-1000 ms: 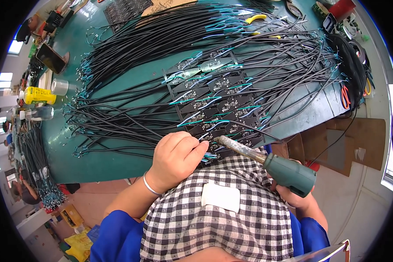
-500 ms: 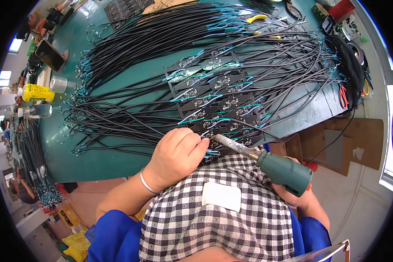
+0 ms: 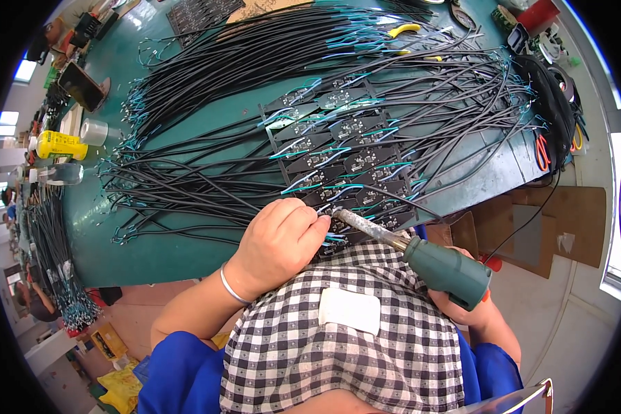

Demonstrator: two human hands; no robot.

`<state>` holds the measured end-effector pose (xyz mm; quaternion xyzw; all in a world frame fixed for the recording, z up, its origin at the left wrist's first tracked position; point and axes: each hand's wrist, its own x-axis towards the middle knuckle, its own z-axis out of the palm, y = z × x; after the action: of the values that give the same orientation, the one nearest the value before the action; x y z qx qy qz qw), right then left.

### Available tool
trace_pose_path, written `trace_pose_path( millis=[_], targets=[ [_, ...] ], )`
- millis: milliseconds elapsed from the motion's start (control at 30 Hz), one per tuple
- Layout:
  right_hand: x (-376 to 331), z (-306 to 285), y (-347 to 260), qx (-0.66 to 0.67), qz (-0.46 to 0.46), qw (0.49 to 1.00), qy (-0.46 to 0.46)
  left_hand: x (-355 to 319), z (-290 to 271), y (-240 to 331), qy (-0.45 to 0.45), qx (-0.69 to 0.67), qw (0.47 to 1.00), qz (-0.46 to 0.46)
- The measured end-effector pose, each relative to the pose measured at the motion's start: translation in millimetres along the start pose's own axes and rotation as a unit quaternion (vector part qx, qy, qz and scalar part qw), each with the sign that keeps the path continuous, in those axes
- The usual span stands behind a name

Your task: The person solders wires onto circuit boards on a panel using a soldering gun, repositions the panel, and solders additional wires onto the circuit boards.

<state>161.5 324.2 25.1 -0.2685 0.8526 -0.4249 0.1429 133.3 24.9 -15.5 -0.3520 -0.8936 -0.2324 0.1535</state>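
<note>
At the far left edge of the round green table (image 3: 186,248) stand a yellow plastic bottle (image 3: 61,145) and a roll of clear tape (image 3: 94,131), well apart from the work. A broad fan of thin black cables with blue and green wire ends (image 3: 207,103) spreads across the table top and runs into a panel of small dark circuit boards (image 3: 345,155) near the middle.

The left hand (image 3: 279,241), a silver bangle (image 3: 231,286) on its wrist, is curled with the fingertips pinched at the near edge of the panel; they seem to press a wire end down on a board, though the wire itself is too small to tell. The tip of a soldering iron with a grey metal shaft and green handle (image 3: 421,252) lies just beside those fingertips. The right hand (image 3: 466,307) is wrapped around the handle from below, mostly hidden by it.

The main risk, as I judge it, is a burn: the hot shaft is so close to the left fingertips that a small slip would touch skin. The shaft also crosses over neighbouring cables, so it could melt their black sheath or bridge adjacent pads. If the pinch loosens, the wire could lift and the joint would set badly. At the far right, red-handled cutters (image 3: 541,152) lie clear of all this.
</note>
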Motion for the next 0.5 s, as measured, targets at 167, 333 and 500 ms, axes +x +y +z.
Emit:
trace_pose_path(
  millis=[167, 333, 500],
  targets=[
    [-8, 4, 4, 0.017, 0.042, 0.999, 0.024, 0, 0, -1, 0.004, -0.002, 1.0, 0.005],
    [-21, 9, 2, 0.263, 0.217, 0.937, 0.081, 1, -2, -1, -0.018, -0.015, 1.0, -0.006],
    [-25, 21, 0, 0.323, 0.22, 0.908, 0.149, 2, -2, -2, -0.01, -0.006, 1.0, 0.0]
  ],
)
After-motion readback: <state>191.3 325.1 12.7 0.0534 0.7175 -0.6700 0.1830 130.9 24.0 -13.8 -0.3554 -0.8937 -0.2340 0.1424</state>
